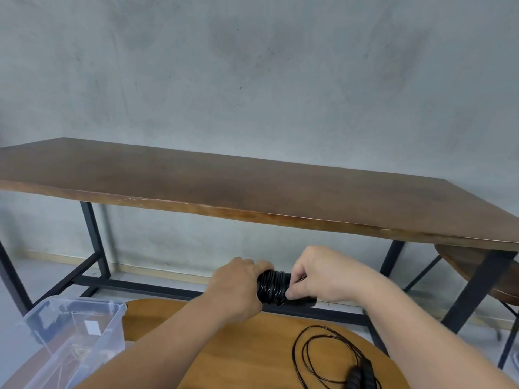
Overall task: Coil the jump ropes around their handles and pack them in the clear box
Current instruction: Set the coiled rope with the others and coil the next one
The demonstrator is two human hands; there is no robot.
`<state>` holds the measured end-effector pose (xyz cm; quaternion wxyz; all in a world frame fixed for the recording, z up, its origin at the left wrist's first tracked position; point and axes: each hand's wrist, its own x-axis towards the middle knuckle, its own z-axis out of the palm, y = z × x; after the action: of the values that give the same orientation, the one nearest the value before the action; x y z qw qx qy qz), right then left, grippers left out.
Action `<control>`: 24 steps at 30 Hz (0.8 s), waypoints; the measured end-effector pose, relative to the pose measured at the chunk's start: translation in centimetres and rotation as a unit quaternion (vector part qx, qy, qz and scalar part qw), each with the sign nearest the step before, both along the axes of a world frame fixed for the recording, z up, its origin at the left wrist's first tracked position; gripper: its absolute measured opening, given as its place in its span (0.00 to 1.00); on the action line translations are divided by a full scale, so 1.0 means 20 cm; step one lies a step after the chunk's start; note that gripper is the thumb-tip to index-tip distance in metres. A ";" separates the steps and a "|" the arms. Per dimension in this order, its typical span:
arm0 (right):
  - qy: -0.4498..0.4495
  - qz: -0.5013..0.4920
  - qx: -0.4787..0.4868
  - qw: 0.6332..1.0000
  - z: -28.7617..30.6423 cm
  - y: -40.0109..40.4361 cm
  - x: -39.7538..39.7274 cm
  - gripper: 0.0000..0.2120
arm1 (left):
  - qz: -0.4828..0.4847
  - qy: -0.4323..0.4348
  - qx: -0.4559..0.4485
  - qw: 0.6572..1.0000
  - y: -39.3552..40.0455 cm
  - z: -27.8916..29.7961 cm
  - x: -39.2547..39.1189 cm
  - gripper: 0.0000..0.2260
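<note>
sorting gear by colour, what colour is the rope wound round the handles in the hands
Black and glossy, the coiled jump rope shows best in the head view.

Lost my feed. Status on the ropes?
Both hands, left and right, grip coiled rope. Second rope loose on stool. Box open at left, path clear.

2 bare forearms, hands (280,279) — no sleeves

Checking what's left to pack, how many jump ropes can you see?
2. A coiled jump rope is held between the left hand and right hand; a loose jump rope lies on the round stool. Others may be out of view.
</note>
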<state>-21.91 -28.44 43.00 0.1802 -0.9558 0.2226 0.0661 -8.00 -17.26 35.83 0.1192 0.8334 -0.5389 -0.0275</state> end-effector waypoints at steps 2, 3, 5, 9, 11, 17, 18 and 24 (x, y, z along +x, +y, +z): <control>0.008 0.019 0.041 0.999 0.03 -0.06 0.00 0.08 | -0.026 0.017 0.013 0.999 0.00 0.04 0.01 0.28; 0.008 0.025 0.054 0.998 0.03 -0.09 -0.01 0.08 | -0.035 0.024 0.018 0.999 0.01 0.06 0.01 0.28; -0.003 0.034 0.069 0.997 0.04 -0.12 0.00 0.08 | -0.051 0.031 0.033 0.998 0.01 0.09 0.01 0.28; -0.019 0.053 0.077 0.995 0.05 -0.16 0.00 0.10 | -0.081 0.053 0.054 0.994 0.02 0.12 -0.01 0.28; -0.025 0.065 0.086 0.994 0.05 -0.17 0.00 0.10 | -0.090 0.070 0.063 0.992 0.02 0.13 -0.01 0.28; -0.077 0.039 0.229 0.970 0.02 -0.24 -0.01 0.09 | -0.109 0.222 0.059 0.967 0.06 0.14 0.02 0.27; -0.078 0.034 0.257 0.963 0.01 -0.25 -0.01 0.10 | -0.114 0.248 0.057 0.960 0.06 0.14 0.02 0.27; -0.109 -0.001 0.408 0.906 -0.16 -0.30 0.01 0.10 | -0.146 0.345 0.047 0.926 0.09 0.13 0.04 0.26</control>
<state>-21.73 -34.39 39.87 0.5778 -0.7998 0.1559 0.0464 -7.27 -15.39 38.53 0.2528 0.6894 -0.5783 -0.3554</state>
